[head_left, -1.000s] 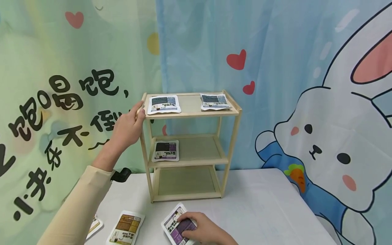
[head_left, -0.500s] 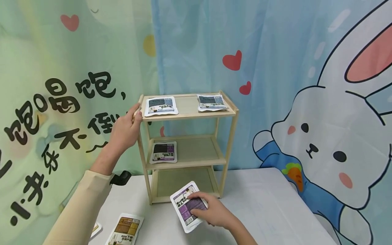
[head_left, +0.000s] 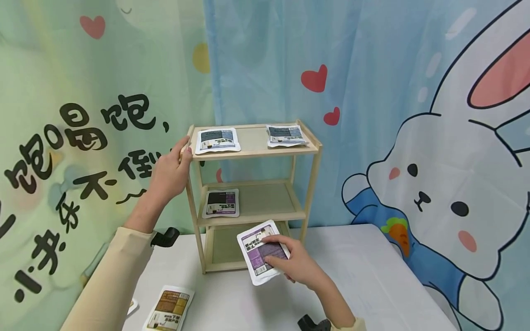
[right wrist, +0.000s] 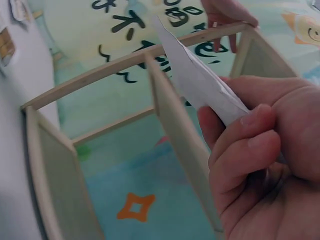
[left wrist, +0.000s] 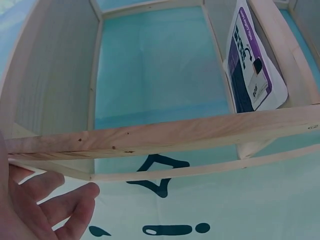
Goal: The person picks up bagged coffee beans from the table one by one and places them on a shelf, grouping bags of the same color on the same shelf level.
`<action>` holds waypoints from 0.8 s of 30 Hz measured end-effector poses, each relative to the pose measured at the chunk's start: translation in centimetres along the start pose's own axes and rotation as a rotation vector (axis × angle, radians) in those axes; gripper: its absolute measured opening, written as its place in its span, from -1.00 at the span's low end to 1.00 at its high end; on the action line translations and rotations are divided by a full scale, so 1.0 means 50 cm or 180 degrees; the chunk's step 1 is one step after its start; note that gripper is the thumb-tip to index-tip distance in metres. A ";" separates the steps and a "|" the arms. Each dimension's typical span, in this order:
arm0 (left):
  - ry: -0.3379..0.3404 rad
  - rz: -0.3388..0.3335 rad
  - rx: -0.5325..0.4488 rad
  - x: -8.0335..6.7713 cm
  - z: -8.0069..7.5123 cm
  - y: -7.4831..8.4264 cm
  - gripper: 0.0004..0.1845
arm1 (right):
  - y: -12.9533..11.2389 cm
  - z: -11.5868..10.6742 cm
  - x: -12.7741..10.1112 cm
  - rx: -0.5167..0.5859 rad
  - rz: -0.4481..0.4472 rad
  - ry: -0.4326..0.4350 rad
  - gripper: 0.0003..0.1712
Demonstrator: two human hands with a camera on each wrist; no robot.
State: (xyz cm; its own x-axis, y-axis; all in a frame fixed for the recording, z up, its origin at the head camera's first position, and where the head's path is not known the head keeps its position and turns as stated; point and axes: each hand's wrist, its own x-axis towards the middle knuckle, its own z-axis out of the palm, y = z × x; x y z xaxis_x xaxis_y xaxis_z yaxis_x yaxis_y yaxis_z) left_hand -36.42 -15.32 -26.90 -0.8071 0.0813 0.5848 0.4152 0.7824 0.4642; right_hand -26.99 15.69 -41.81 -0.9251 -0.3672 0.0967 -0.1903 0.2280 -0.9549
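My right hand (head_left: 301, 263) pinches a white pouch with a purple label (head_left: 263, 253), thumb and fingers on its right side. The pouch is held tilted in front of the wooden three-tier shelf (head_left: 252, 220), above the table. In the right wrist view the pouch (right wrist: 200, 75) shows its plain white side. My left hand (head_left: 169, 177) grips the upper left corner of the shelf; its curled fingers (left wrist: 75, 202) show in the left wrist view. On the middle tier, at the left, lies another purple-labelled pouch (head_left: 221, 203).
Two blue-labelled pouches lie on the top tier, one left (head_left: 217, 140), another right (head_left: 285, 136). A brown-labelled pouch (head_left: 169, 309) lies on the white table (head_left: 352, 276) at front left. Part of another pouch (head_left: 132, 305) shows behind the left sleeve. A printed curtain (head_left: 265, 55) hangs behind.
My right hand has lifted the purple-labelled pouch off the table and carried it up and forward toward the shelf. My left hand has stayed on the shelf corner.
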 end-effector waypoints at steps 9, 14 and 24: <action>-0.0001 -0.0016 -0.0041 0.000 0.004 0.006 -0.41 | -0.061 -0.031 0.018 0.0037 -0.0110 0.0470 -0.51; 0.0008 -0.0046 -0.0047 0.000 0.006 0.006 -0.41 | -0.097 -0.052 0.033 -0.0003 -0.0047 0.0668 -0.51; 0.0062 -0.0115 -0.0089 -0.004 0.007 0.003 -0.42 | -0.124 -0.081 0.080 0.0022 0.0074 0.0719 -0.47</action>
State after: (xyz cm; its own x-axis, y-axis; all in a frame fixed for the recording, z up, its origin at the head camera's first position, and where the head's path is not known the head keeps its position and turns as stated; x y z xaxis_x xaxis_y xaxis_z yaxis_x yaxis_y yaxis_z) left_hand -36.34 -15.00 -27.18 -0.8135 0.0410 0.5801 0.3977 0.7670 0.5036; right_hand -30.83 16.46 -34.35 -0.9794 -0.1506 0.1343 -0.1665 0.2274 -0.9594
